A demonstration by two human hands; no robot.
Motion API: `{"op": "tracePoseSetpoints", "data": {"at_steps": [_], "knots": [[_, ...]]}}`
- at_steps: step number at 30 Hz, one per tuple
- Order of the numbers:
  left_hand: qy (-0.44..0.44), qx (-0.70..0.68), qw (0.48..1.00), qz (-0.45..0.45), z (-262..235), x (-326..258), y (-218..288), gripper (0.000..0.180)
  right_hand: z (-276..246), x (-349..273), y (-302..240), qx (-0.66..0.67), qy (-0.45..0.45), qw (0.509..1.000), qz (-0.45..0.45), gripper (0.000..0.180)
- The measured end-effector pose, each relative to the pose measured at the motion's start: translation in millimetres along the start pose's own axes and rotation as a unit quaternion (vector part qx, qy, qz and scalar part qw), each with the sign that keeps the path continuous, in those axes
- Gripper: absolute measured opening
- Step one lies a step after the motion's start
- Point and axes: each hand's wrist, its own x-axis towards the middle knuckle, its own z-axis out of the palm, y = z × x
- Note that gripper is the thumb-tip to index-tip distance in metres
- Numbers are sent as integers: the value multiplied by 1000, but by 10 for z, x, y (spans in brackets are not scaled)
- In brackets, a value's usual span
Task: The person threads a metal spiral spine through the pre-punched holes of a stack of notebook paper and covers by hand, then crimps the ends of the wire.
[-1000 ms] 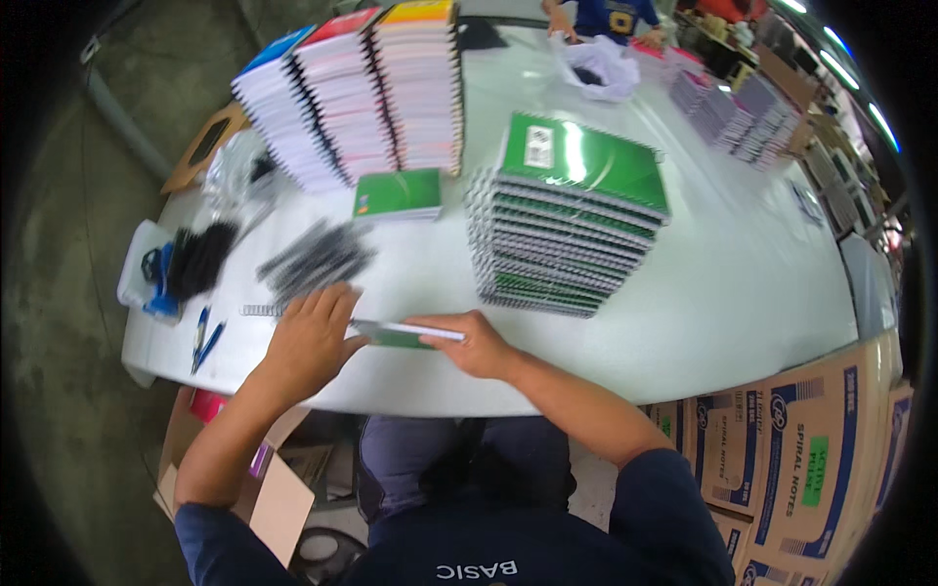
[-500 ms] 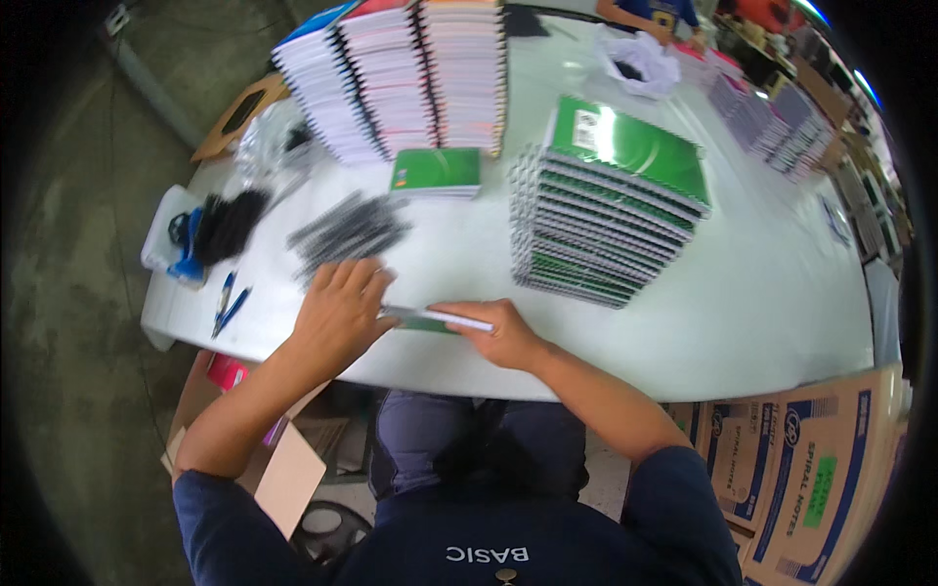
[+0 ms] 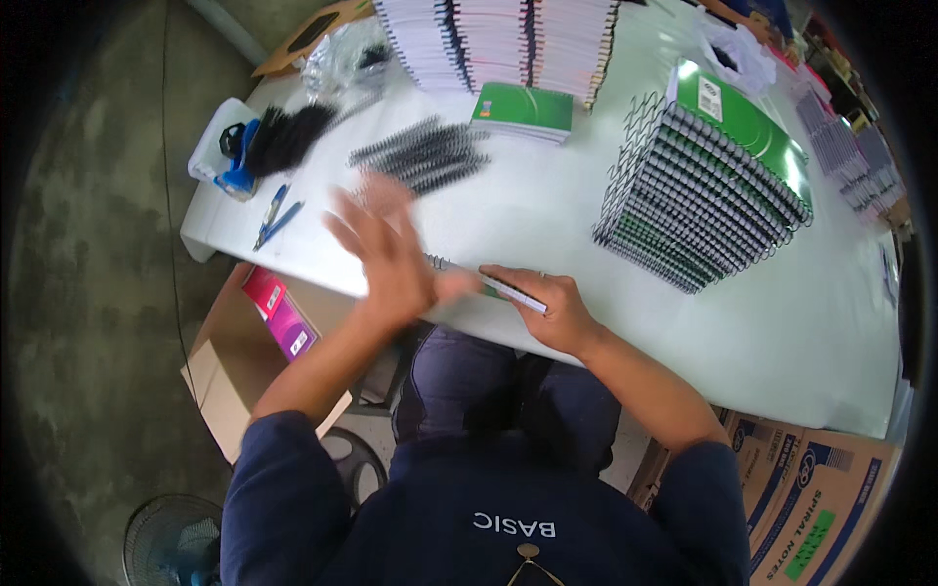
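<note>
At the near edge of the table, my right hand (image 3: 549,305) is closed around a small notebook (image 3: 518,292), held edge-on with its white page edges showing. A bit of green cover shows under it, and a dark wire coil (image 3: 440,262) sticks out at its left end. Close by on the left, my left hand (image 3: 389,259) is raised with its fingers spread and blurred by motion. Its thumb is near the coil; whether it touches cannot be made out. Loose black spiral coils (image 3: 420,156) lie in a pile beyond my left hand.
A tall stack of green spiral notebooks (image 3: 708,186) stands at right. Small green notebooks (image 3: 523,109) lie before taller stacks (image 3: 493,44). At left are blue pens (image 3: 278,220), a white tub (image 3: 210,146) and black coils (image 3: 288,137). Cartons (image 3: 821,498) stand below right.
My left hand has come away from the coil end of the notebook and its fingers have spread. My right hand keeps its hold. The whole view has shifted, with table things now farther right and higher.
</note>
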Motion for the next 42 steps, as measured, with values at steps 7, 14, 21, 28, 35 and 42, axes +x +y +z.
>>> {"op": "tracePoseSetpoints", "data": {"at_steps": [7,14,21,28,35,42], "knots": [[-88,-108,987,80,-116,-310,486,109,-42,5,52,5,9,1000,-10,44],[-239,-223,944,-49,-83,-729,805,104,-79,-7,106,9,5,1000,0,43],[-89,-114,978,-153,31,-25,499,96,7,-15,34,-42,-15,994,-97,44],[7,-108,993,-54,-13,198,478,104,-38,9,25,-68,-40,992,-94,47],[-109,-155,982,23,-54,35,784,107,-78,-35,74,-31,0,999,-40,50],[-157,-346,924,-35,73,-565,1106,101,-101,-14,88,4,-37,999,-12,46]]}}
